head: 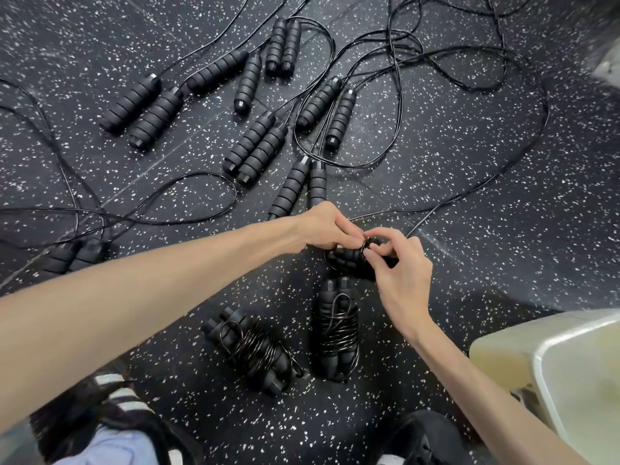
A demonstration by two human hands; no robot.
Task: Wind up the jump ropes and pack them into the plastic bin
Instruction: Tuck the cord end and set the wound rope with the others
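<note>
My left hand [323,229] and my right hand [399,263] meet over a black jump rope [349,261] held just above the speckled floor. Both hands pinch its thin cord where it wraps the paired handles. A loose length of that cord [469,193] trails off to the right and loops far back. Two wound ropes lie below the hands: one bundle [250,352] at the left, another bundle [337,333] upright beside it. Several unwound ropes with ribbed black handles [258,151] lie spread beyond. The plastic bin [550,340] shows at the lower right.
Tangled black cords [396,55] cross the dark speckled floor [503,263] at the back and left. Another handle pair [75,255] lies at the left under my forearm. My shoes [124,394] and knees fill the bottom edge.
</note>
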